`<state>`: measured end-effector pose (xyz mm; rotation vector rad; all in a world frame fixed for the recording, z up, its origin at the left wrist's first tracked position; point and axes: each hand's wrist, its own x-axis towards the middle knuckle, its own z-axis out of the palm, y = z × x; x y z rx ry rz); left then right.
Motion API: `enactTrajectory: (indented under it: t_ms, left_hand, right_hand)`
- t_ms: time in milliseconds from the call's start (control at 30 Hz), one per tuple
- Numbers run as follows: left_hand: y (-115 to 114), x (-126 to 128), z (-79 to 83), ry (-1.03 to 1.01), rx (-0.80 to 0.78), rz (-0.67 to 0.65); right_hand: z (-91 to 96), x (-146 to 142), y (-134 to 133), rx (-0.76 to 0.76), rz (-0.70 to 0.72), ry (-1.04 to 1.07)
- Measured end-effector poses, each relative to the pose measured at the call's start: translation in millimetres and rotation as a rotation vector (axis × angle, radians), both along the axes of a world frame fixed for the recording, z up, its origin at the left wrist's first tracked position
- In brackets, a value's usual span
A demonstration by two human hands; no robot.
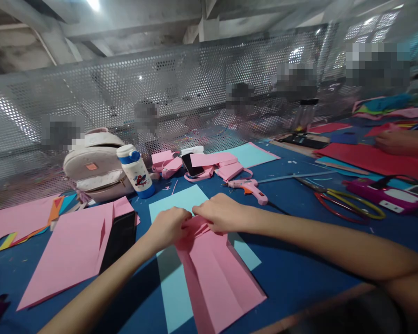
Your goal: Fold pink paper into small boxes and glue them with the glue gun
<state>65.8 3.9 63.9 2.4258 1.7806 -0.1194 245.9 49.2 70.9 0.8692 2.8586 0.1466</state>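
Observation:
My left hand [169,226] and my right hand [220,212] meet at the far end of a creased pink paper sheet [218,273]. Both hands are closed, pinching the folded top edge of that sheet between fingers and thumbs. The pink sheet lies on a light blue sheet [176,283] on the blue table [299,273]. Long fold lines run down the pink sheet toward me.
Left: larger pink sheets [69,253], a black box [120,239], a white bag [95,169], a white-and-blue bottle [135,171]. Beyond: pink paper pieces [212,162], a pink glue gun [249,188]. Right: scissors [344,202], a pink case [386,195], red paper [372,157], another person's hand [395,141]. Perforated metal screen [160,93] behind.

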Motion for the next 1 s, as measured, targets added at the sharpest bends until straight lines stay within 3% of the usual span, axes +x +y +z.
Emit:
enactTrajectory:
  t_ms: [300,700,1000]
  left_hand:
    - [-4,5,2.2,-0.033,-0.04,-0.034]
    - [-9,10,3.9,0.011,-0.057,0.031]
    - [-5,3,-1.2,-0.021,-0.046,-0.012]
  right_hand:
    - [2.0,-1,0,-0.023,-0.05,0.032]
    - [-1.1,-1,3,-0.05,-0.022,0.03]
    - [15.7,3,-4,-0.126,0.011,-0.086]
